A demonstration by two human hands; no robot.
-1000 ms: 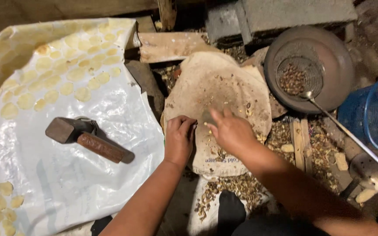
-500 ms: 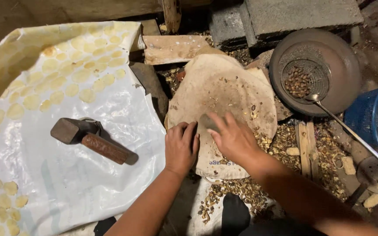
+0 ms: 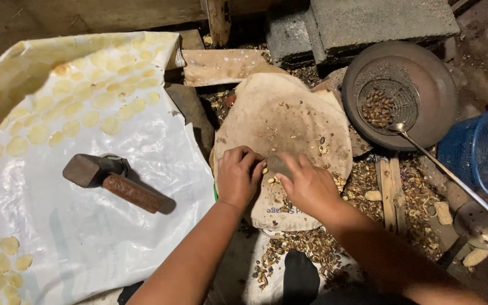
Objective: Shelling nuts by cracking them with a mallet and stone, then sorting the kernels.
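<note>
I am looking down at a dim, cluttered dirt floor strewn with broken brown shell pieces, grey concrete blocks along the top edge. In the middle lies a worn, tan, rounded cloth pad (image 3: 289, 121), and both hands work at its near edge. My left hand (image 3: 237, 176) rests palm down with its fingers curled over a few small pale kernels (image 3: 269, 178); whether it pinches one I cannot tell. My right hand (image 3: 306, 183) is closed loosely around a small dark grey stone (image 3: 278, 166), thumb on one side and fingers over the top.

I judge the kernels light, small and brittle, apt to roll or crumble, so best picked up with fingertips. The stone looks hard, dense and rough enough not to slip; gripping it around its middle seems right.

To the left, a white plastic sheet (image 3: 57, 243) with flat yellow discs carries a rusty hammer with a brown wooden handle (image 3: 117, 182), well apart from the hands. To the right, a round dark metal pan (image 3: 441, 96) holds a wire mesh skimmer (image 3: 388, 99) with brown nuts, beside a blue plastic basket (image 3: 484, 149).
</note>
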